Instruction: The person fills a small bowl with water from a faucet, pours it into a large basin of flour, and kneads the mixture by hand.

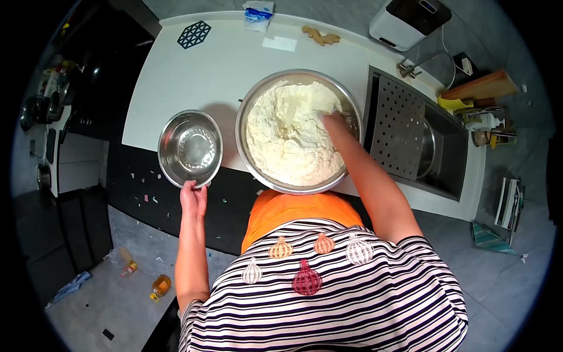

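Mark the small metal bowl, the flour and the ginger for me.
Small metal bowl (170, 148): head view, on its inner wall, left side.
Flour (274, 136): head view, near the middle of the pale heap.
Ginger (321, 37): head view, middle of the knobbly root.

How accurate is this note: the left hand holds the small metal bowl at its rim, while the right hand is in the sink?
The right hand is misplaced: the head view shows it in the floury mix inside the large bowl. The left hand does hold the small metal bowl at its rim.
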`<state>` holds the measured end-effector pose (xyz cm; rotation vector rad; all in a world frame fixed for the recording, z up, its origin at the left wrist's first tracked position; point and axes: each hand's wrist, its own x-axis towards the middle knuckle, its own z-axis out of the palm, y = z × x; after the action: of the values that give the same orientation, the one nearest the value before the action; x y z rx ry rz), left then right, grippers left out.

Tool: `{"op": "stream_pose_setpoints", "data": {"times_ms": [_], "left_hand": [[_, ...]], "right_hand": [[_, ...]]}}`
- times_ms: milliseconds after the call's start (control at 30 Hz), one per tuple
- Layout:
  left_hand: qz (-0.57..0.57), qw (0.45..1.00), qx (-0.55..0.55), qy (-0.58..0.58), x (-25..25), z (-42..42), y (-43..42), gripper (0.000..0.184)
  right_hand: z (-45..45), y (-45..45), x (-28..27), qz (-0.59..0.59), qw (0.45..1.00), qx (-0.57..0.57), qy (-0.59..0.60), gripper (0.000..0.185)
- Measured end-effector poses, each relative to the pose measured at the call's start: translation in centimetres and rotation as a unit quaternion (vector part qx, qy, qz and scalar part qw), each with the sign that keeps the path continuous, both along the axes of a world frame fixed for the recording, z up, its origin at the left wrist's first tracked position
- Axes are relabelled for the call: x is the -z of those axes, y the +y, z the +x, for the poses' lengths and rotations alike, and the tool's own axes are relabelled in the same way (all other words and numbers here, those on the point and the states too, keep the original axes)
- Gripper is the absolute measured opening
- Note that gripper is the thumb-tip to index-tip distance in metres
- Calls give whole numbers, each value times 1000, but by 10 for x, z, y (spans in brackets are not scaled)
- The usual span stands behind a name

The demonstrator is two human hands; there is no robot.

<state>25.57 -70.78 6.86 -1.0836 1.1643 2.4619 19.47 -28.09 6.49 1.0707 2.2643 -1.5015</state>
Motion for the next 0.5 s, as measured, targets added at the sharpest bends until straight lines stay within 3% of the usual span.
{"op": "stream_pose_setpoints", "data": {"times_ms": [67, 133, 200, 267, 333, 400, 500], "left_hand": [[-7, 1000, 3, 19, 19, -9, -2, 22], [-7, 1000, -2, 30, 26, -19, 4, 20], [-13, 1000, 1, 21, 39, -30, 3, 17], [-8, 1000, 1, 15, 48, -40, 5, 17], [-11, 1000, 3, 17, 49, -47, 10, 17], [-17, 1000, 0, 7, 53, -51, 13, 17], [-12, 1000, 11, 8, 59, -56, 17, 16]], "right_hand": [[-7, -1, 5, -44, 999, 21, -16, 51], [-6, -6, 0, -101, 983, -114, 103, 52], [-1, -12, -6, -58, 978, -176, 96, 51], [10, -17, -21, 64, 929, -336, 143, 52], [20, -14, -16, 76, 925, -341, 148, 52], [26, -11, -9, 139, 952, -264, 70, 52], [24, -11, 6, 114, 974, -196, -5, 52]]}}
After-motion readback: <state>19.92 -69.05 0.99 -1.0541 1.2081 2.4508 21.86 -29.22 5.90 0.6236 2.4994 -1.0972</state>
